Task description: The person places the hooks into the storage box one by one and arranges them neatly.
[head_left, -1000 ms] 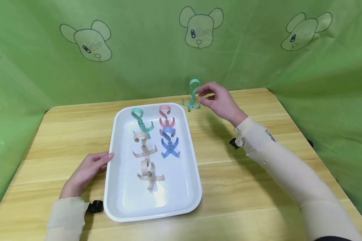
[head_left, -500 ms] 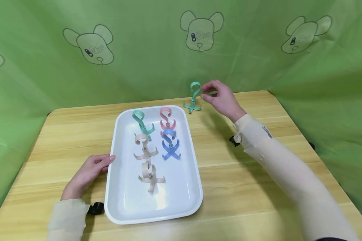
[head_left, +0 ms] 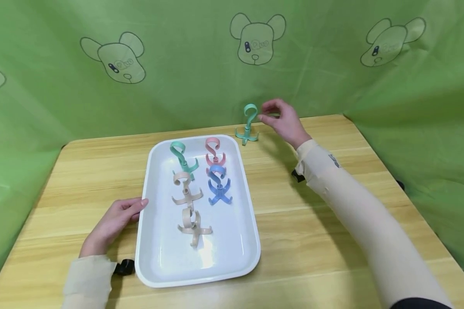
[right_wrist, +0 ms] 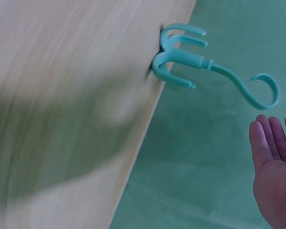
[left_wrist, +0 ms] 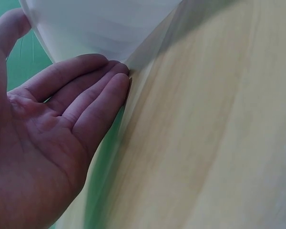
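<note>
My left hand (head_left: 114, 221) holds the left rim of a white tray (head_left: 226, 253), thumb over the edge; in the left wrist view its fingers (left_wrist: 102, 102) lie against the tray's outer side. A green four-pronged swivel hook (head_left: 248, 129) stands upright on its prongs at the table's back edge. Just right of its curled top is my right hand (head_left: 286, 122), thumb and fingertips apart, holding nothing. The right wrist view shows a small gap between those fingers (right_wrist: 260, 140) and the curl. Inside the tray are another green hook (head_left: 184, 165), a pink hook (head_left: 215, 160), a blue hook (head_left: 219, 189) and two beige hooks (head_left: 195, 230).
A wooden table (head_left: 313, 249) carries everything. Green curtain (head_left: 185, 98) with printed mouse faces hangs close behind the table's back edge and along both sides. Black wrist camera mounts (head_left: 125, 267) sit under both sleeves.
My right hand has drawn a little to the right, away from the green hook, which stays standing. The left hand keeps its place on the tray; the view has tilted slightly.
</note>
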Available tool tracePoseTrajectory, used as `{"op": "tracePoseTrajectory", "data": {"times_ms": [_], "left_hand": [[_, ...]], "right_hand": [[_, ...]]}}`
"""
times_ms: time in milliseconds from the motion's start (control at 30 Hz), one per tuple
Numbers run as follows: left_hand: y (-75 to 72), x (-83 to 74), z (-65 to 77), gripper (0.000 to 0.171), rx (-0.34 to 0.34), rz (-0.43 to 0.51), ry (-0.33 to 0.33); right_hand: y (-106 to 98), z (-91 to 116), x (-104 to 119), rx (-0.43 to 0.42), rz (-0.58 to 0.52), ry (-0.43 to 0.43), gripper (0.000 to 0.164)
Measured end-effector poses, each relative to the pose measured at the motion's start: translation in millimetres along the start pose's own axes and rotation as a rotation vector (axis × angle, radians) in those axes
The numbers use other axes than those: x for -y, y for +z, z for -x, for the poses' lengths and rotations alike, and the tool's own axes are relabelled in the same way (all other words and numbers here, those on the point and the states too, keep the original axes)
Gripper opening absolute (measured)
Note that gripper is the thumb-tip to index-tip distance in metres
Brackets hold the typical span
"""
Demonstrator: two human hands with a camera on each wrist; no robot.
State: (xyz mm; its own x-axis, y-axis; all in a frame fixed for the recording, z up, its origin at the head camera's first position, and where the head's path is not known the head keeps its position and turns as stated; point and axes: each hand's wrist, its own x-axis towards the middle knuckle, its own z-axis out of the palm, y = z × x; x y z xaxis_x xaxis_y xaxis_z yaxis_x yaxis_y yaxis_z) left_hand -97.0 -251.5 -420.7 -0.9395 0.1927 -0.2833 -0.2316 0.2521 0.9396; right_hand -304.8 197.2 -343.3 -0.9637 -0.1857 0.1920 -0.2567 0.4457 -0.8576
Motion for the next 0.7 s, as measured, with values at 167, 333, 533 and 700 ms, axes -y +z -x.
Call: {"op": "tracePoseTrajectory", "data": {"times_ms": [167,333,533,700], "left_hand": [[0.1,-0.8,1.8,0.055,0.000,0.013,0.012],[-0.2,-0.8,1.2,0.055,0.003,0.012,0.015],[-1.1,0.5,-0.5,0.059,0.006,0.003,-0.010],[-2.6,0.8,-1.1,0.060,0.005,-0.002,-0.021]], "right_hand": [[0.5,-6.6,-5.7,0.031,-0.011,0.032,0.044],[2.0,-17.7,-7.8,0.048,-0.021,0.061,0.049],[7.9,-28.2,-9.9,0.058,-0.044,0.081,0.046],[12.3,-30.8,-10.4,0.055,-0.061,0.113,0.046]]}}
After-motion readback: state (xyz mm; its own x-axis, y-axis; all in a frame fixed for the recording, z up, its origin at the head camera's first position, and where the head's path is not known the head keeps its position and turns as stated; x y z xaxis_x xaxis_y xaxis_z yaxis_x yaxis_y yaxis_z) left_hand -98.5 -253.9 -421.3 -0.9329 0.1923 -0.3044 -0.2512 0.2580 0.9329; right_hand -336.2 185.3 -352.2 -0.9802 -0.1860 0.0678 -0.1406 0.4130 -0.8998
